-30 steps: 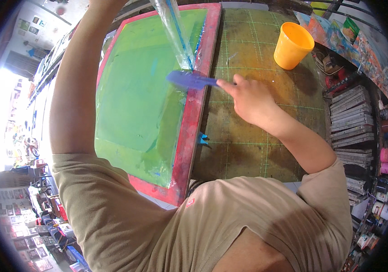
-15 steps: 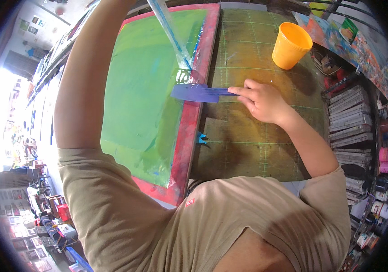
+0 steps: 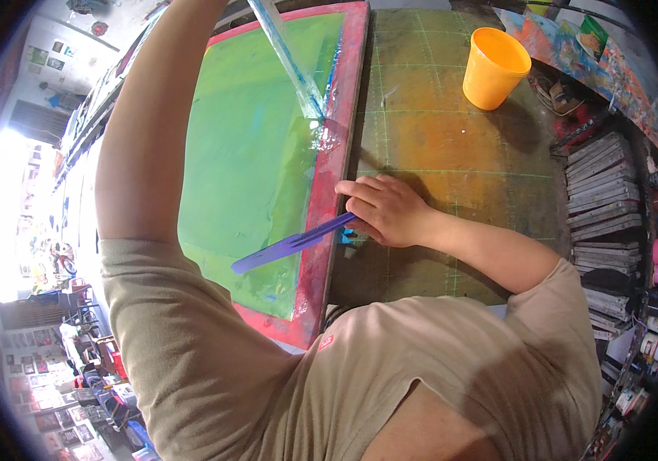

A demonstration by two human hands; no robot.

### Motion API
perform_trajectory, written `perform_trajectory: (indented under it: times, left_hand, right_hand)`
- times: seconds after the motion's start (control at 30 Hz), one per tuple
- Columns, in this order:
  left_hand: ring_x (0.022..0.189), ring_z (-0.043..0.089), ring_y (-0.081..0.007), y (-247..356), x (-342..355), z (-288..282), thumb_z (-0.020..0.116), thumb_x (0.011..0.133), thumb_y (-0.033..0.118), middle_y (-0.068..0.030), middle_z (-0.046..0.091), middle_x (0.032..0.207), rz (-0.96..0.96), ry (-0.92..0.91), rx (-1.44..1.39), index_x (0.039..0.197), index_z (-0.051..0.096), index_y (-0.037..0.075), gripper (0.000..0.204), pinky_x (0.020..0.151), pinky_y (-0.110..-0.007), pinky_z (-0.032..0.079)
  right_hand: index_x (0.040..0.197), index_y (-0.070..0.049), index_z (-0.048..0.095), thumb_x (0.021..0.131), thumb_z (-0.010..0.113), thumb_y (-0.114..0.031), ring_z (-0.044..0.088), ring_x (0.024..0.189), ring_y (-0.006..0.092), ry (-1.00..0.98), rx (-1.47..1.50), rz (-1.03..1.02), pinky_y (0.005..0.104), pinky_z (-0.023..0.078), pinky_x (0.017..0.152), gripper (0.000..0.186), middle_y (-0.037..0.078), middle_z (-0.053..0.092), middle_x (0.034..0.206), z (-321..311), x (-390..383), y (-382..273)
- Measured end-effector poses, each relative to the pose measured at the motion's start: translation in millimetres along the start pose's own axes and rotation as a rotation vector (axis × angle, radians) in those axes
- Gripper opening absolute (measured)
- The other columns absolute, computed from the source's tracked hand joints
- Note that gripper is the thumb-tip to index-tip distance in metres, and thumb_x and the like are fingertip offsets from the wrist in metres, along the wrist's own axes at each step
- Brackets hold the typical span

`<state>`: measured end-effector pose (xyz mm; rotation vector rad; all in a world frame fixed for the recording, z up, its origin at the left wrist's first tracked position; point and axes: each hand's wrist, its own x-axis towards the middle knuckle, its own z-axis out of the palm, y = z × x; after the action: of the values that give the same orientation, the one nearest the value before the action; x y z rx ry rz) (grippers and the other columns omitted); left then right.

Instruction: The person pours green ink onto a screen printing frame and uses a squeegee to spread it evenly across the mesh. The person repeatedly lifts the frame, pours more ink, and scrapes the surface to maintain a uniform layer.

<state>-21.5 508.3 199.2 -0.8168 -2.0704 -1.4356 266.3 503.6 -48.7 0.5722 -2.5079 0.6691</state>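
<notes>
The right hand [image 3: 390, 211] has its grip clamped on the handle of a purple spatula [image 3: 286, 247], the blade slanting left over a red-framed green screen [image 3: 244, 154]. The left hand is cut off above, so I can't tell its grip. A yellow cup [image 3: 494, 71] stands on the gridded counter [image 3: 452, 138].

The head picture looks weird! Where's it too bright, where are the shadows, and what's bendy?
In the head view, the far left is washed out white, and white glints shine by the tip of the clear plastic strip; in the head view, the yellow cup casts a dark shadow on the gridded board; also in the head view, straight edges bow near the rim and corners go black.
</notes>
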Motion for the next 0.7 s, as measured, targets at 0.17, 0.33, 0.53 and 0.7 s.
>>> perform_trajectory:
  times: [0.17,0.33,0.53,0.7]
  left_hand:
    - [0.080,0.064,-0.0272,-2,11,9,0.046,0.090,0.013,-0.0216,0.064,0.094,0.000,0.040,0.043,0.114,0.058,-0.004,0.032,0.065,-0.038,0.050]
    - [0.074,0.063,-0.0261,14,14,20,0.047,0.088,0.012,-0.0189,0.064,0.088,-0.037,-0.132,0.064,0.108,0.059,-0.003,0.028,0.060,-0.038,0.048]
    - [0.058,0.059,-0.0239,-32,51,34,0.048,0.088,0.012,-0.0145,0.060,0.071,-0.016,-0.090,0.086,0.097,0.060,-0.002,0.020,0.051,-0.038,0.045]
    - [0.055,0.058,-0.0227,-25,46,33,0.048,0.088,0.014,-0.0127,0.059,0.068,0.010,-0.074,0.111,0.092,0.061,-0.001,0.020,0.049,-0.037,0.045]
  right_hand:
    - [0.096,-0.006,0.053,0.086,0.064,-0.024,0.060,0.090,0.0248,-0.109,0.014,0.043,0.0387,0.048,0.076,0.024,0.007,0.055,0.120,-1,4,0]
    - [0.097,-0.004,0.053,0.087,0.064,-0.023,0.064,0.089,0.0257,-0.025,0.102,0.108,0.0390,0.051,0.072,0.024,0.008,0.058,0.120,3,0,6]
    - [0.103,-0.005,0.057,0.088,0.061,-0.024,0.064,0.089,0.0298,-0.023,0.213,0.131,0.0432,0.051,0.071,0.025,0.009,0.056,0.118,6,1,1]
    - [0.104,-0.006,0.058,0.088,0.060,-0.024,0.065,0.089,0.0289,-0.006,0.217,0.150,0.0426,0.051,0.071,0.025,0.009,0.056,0.117,8,-1,-1]
